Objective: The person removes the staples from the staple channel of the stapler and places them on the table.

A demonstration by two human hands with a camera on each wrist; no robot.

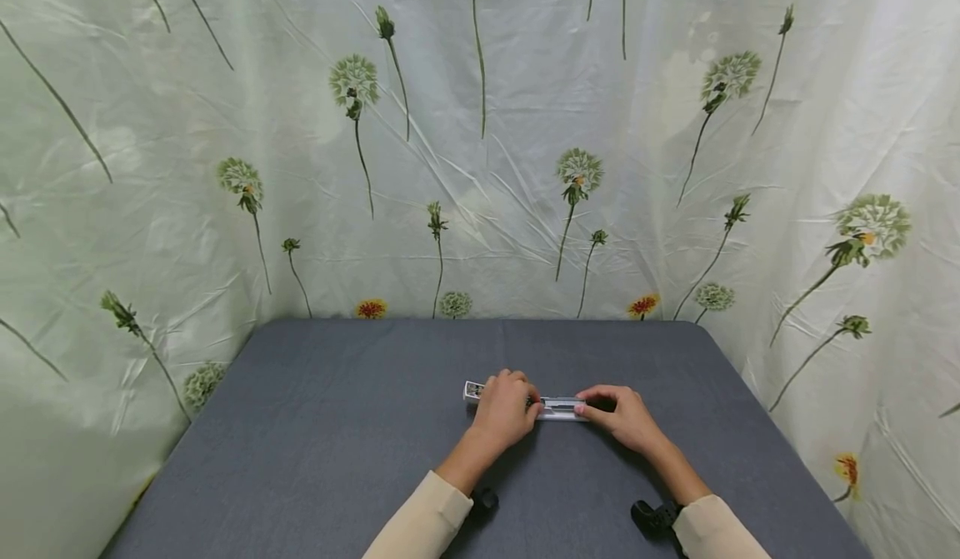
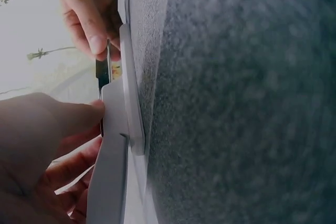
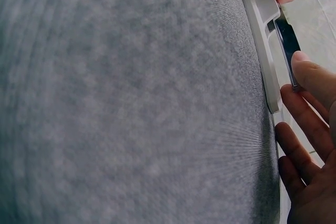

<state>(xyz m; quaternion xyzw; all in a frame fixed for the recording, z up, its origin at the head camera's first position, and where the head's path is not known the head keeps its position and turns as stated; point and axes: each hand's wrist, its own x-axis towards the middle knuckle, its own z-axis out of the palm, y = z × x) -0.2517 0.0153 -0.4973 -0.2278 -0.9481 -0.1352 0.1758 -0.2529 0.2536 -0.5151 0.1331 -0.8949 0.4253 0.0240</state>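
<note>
Leftward, a pale curtain [image 1: 168, 234] printed with green-stemmed flowers falls beside a counter [image 1: 300, 451] covered in dark grey cloth; the same curtain runs across the top of the frame and down the right side. Just below the centre, a cream left sleeve [image 1: 420, 521] rises from the bottom edge, with a black wrist device [image 1: 487, 502] at its cuff. Above it, slightly right of centre, the left hand [image 1: 507, 409] reaches over a white stapler [image 1: 562, 416] lying lengthwise on the counter. Its left end sticks out past the knuckles, bearing dark markings too small to read. The left fingers are curled round the stapler's middle, thumb against the body; what lies under the palm is hard to make out, though it is probably the folded-back cover. Further right, the shiny metal strip [image 3: 287, 45] runs above the white base [image 3: 269, 69], with a gap between them. The right hand [image 1: 628, 417] pinches the strip's right end between thumb and fingers. Rightmost of the arms, a second black wrist device [image 1: 651, 519] sits beside the cream right sleeve [image 1: 717, 531], lower right.
</note>
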